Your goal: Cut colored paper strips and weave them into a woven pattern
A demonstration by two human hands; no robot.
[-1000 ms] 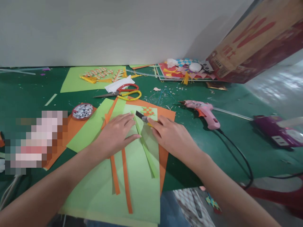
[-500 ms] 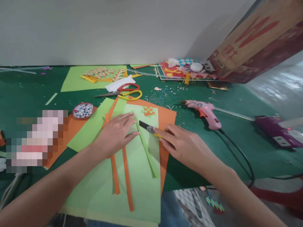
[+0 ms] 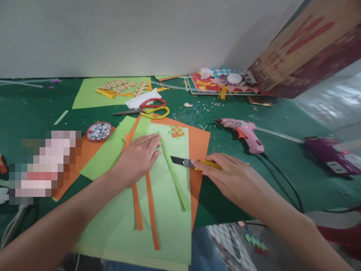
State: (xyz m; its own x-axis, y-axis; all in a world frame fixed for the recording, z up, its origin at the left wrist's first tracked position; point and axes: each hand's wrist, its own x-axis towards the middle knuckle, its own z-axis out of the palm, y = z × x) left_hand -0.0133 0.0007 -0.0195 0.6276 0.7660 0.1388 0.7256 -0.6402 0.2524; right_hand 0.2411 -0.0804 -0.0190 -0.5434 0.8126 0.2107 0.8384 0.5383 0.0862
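My right hand (image 3: 225, 173) grips a yellow box cutter (image 3: 207, 164), its dark blade pointing left over the pale green sheet (image 3: 169, 226). A narrow green paper strip (image 3: 174, 175) slants down the sheet, just left of the blade tip and apart from it. With fingers laid flat, my left hand (image 3: 139, 154) rests on the papers, fingertips at the strip's upper end. Two orange strips (image 3: 151, 214) emerge from beneath this hand; their upper parts are hidden. A small orange-and-green woven paper piece (image 3: 177, 131) lies near the sheet's top right.
Red-and-yellow-handled scissors (image 3: 153, 108) lie beyond the papers. A pink glue gun (image 3: 245, 133) with a cord is at right, near a purple device (image 3: 327, 156). At left is a round case of googly eyes (image 3: 98, 131). A paper bag (image 3: 299, 52) stands at back right.
My right hand has drawn the box cutter right and toward me, away from the strip's upper end. My left hand stays in place, its thumb now closer to its fingers.
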